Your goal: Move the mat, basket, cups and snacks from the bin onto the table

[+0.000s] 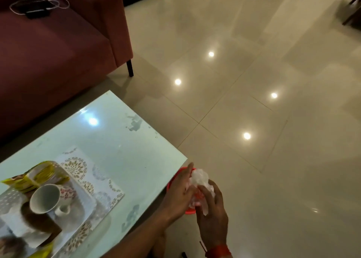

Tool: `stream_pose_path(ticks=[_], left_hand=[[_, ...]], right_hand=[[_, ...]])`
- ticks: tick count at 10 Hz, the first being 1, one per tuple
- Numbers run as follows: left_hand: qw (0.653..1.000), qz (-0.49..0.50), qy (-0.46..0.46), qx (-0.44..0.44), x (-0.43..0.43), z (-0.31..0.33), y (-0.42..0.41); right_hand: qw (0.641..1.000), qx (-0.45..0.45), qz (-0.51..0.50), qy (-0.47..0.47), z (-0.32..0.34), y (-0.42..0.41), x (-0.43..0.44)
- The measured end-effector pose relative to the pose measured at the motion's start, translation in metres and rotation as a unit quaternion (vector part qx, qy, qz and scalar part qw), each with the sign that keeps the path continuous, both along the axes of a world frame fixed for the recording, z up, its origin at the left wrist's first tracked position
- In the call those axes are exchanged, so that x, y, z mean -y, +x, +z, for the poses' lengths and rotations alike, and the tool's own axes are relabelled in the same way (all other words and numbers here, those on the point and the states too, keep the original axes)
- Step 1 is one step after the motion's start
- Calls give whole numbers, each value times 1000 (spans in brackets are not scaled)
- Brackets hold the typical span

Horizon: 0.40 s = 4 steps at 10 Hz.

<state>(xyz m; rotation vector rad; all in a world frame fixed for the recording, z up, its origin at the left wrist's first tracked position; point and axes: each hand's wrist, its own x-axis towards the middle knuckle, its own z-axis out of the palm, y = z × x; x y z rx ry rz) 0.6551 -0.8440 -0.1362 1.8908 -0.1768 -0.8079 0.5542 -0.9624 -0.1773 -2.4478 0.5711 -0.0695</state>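
Holding a crumpled clear bag (199,181) in both hands just off the table's (121,150) near corner.

The left hand (180,191) has its fingers curled around the bag's left side, and the right hand (212,209) pinches the right side with thumb and fingers closed on the plastic. Beneath the hands sits a red bin (176,177), mostly hidden, beside the table edge on the tiled floor (254,72). On the table lies the patterned mat (93,171); on it rests a pale basket (82,210) holding a white cup (48,198) tipped on its side and yellow snack packets (35,177). A maroon sofa (58,48) stands behind, with a phone (38,12) and cable on its seat.
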Motion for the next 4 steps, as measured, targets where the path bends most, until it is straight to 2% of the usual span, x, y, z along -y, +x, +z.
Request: stream_pose_path(ticks=[1,2,3,4], left_hand=[[992,-45,121,5,-1,-36,6],[993,-44,110,14,-15,-44,3],[994,-25,101,35,-32,-24,-15],[997,11,71,39,-41,1,-21]], right_hand=[[984,-178,19,-18,-61,10,14],[981,-196,-9,-7,-71,16,18],[993,-93,-76,5,-43,15,9],[996,-55,-70,7,-16,18,0]])
